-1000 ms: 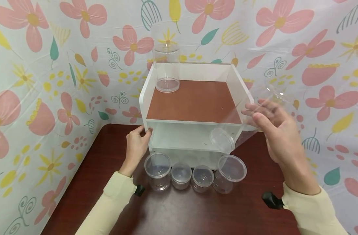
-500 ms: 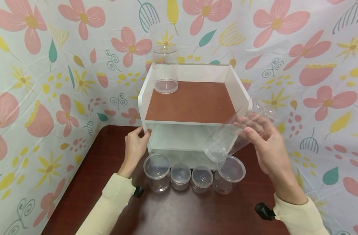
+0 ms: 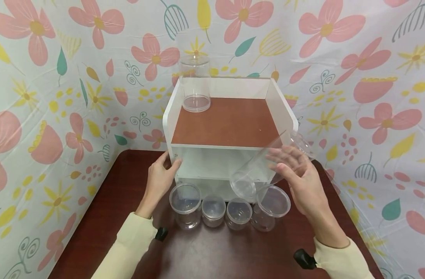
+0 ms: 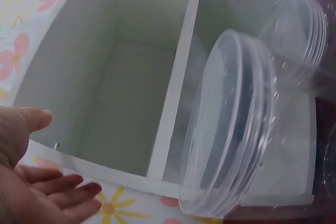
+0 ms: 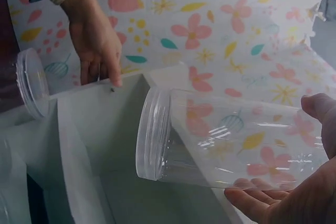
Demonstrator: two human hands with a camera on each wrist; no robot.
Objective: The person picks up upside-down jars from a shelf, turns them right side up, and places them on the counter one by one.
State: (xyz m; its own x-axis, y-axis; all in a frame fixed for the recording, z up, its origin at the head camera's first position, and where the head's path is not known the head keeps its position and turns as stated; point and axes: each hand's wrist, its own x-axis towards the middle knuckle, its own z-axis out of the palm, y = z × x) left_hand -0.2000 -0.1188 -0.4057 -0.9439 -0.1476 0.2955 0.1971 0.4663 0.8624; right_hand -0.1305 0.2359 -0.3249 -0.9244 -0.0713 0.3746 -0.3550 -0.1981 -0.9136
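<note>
My right hand (image 3: 299, 176) grips a tall clear plastic jar (image 3: 264, 166) from its right side. It is tilted, its lidded end (image 5: 155, 135) low and to the left, in front of the white shelf unit's lower openings. My left hand (image 3: 160, 178) is at the unit's left side panel (image 3: 175, 166), thumb on the inner side and fingers outside. In the left wrist view the thumb (image 4: 34, 119) and fingers (image 4: 60, 192) of that hand are loosely extended and apart.
A tall clear jar (image 3: 196, 83) stands at the back left of the brown top board (image 3: 229, 124). Several clear lidded jars stand in a row before the white unit, the left jar (image 3: 185, 199) and right jar (image 3: 273, 201) larger. A dark red table (image 3: 212, 255) bears everything.
My right hand has brought the tilted jar left and lower, toward the unit's front. My left thumb has slid slightly down the panel and its grip has loosened.
</note>
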